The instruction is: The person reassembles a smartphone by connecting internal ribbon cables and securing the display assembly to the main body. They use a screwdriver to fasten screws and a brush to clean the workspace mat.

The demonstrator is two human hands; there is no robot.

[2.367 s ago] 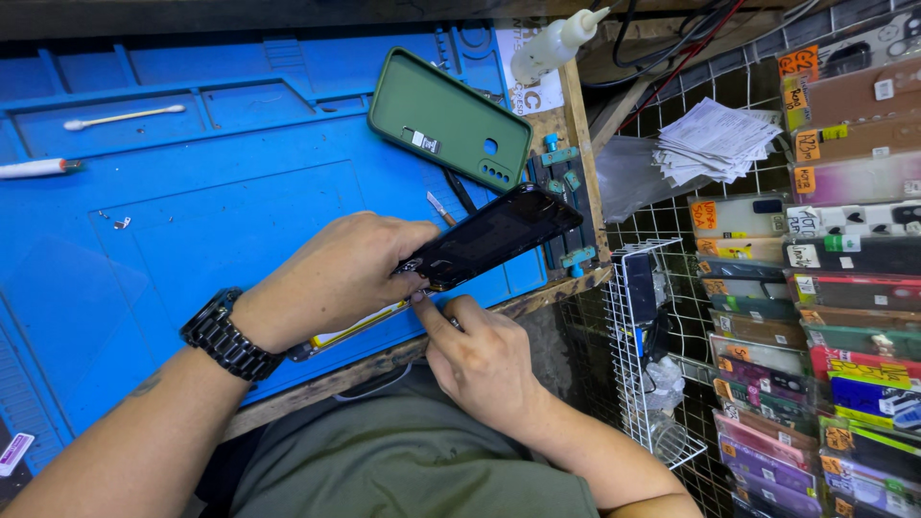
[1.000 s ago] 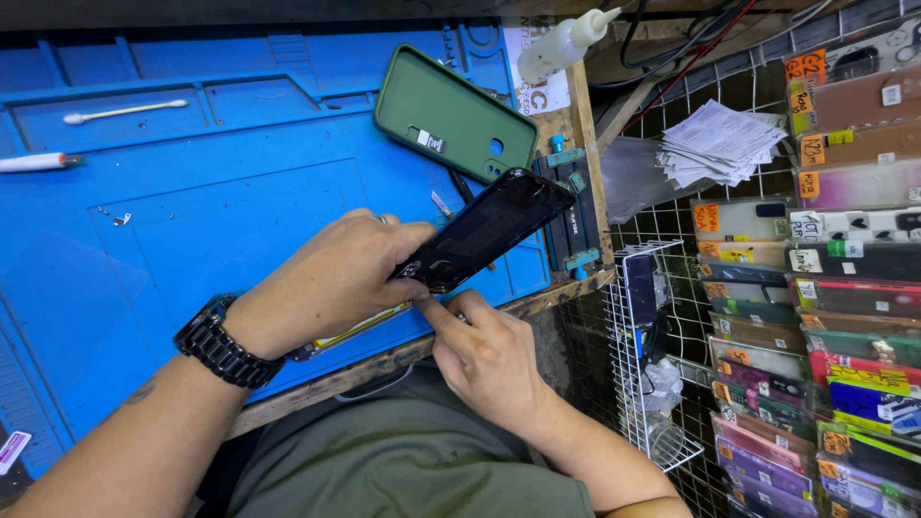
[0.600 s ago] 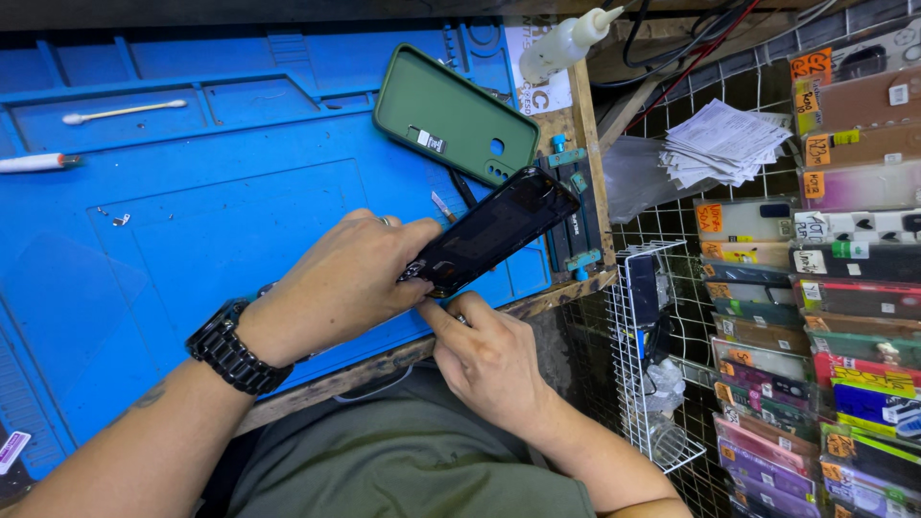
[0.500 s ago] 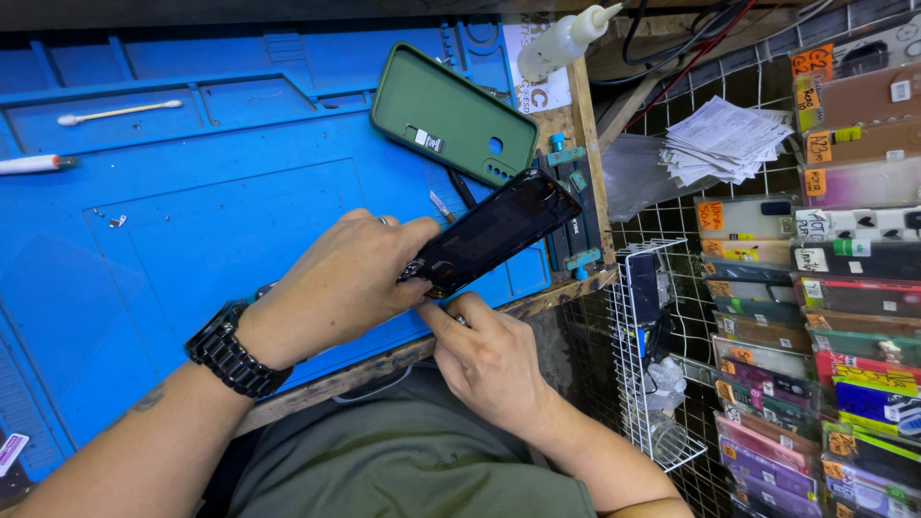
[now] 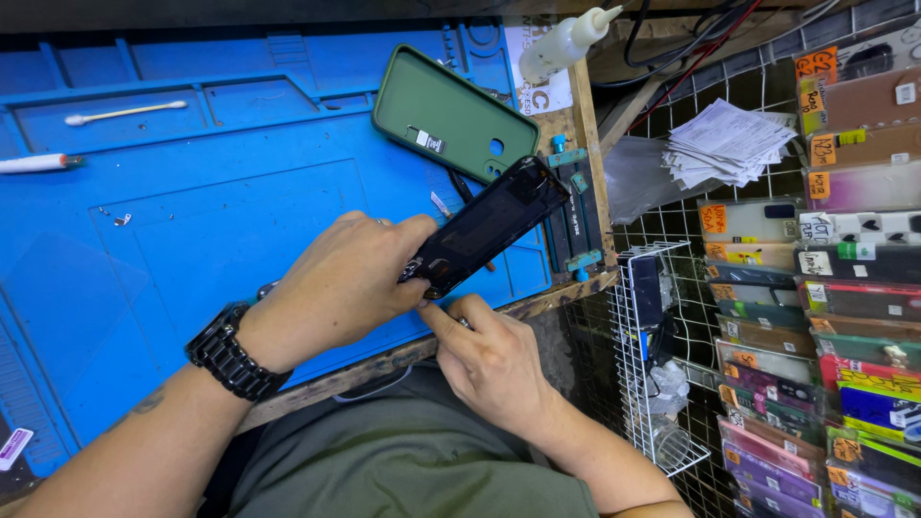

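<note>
Left hand (image 5: 336, 288): clamped the black phone (image 5: 489, 225) at its near end.
Right hand (image 5: 494, 360): fingertips pinched at that same end, beneath.
Phone axis: ran up-right, away from both hands.

Glossy black phone (image 5: 489, 225), matt green case (image 5: 451, 113), seemingly rubbery blue mat (image 5: 173, 211).

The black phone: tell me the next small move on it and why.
Probably keep the left hand clamped on the black phone and press the right hand fingertip a little further along its near end. The phone is lifted at a tilt above the blue mat, and the right fingertip meets its lower edge exactly where the left hand grips.
</note>
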